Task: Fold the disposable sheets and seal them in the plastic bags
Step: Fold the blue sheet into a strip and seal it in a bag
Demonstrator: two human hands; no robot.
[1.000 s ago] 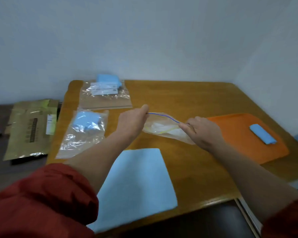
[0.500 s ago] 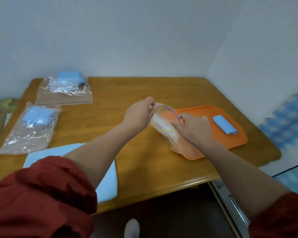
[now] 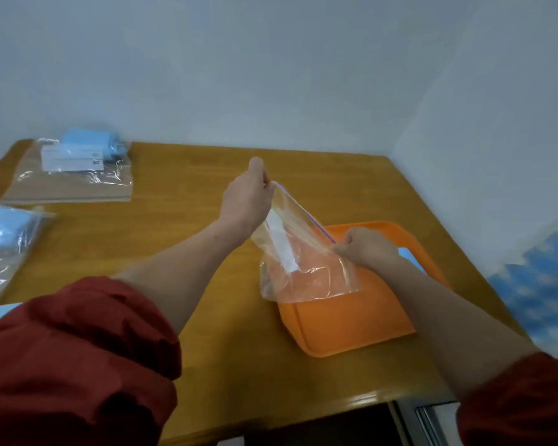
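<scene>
the left hand (image 3: pixel 245 204) pinches one end of the zip edge of a clear plastic bag (image 3: pixel 306 272) and holds it high. the right hand (image 3: pixel 366 247) pinches the other end lower down, so the mouth runs at a slant between them. the body of the bag hangs over the near-left part of the orange tray (image 3: pixel 345 326), which sits on the wooden table (image 3: pixel 190 194). the bag looks empty apart from a white strip inside (label or glare, i cannot tell which). it should handle as almost weightless, limp film: it sags and wrinkles wherever it is unsupported, probably clings to itself, and is slick enough to slip out of a loose pinch. the stiffest part is the zip strip with its purple line, so that is the sensible place to hold it. to open the mouth, the two lips are best taken near the middle and eased apart, since tugging the thin film could stretch or tear it. a sliver of a folded blue sheet (image 3: pixel 408 254) shows on the tray just behind the right wrist. it looks soft and light, and likely to spring open unless it is gripped across the fold. a filled bag (image 3: pixel 78 170) and a second filled bag (image 3: pixel 4 239) lie at the far left of the table, well apart from the hands.
</scene>
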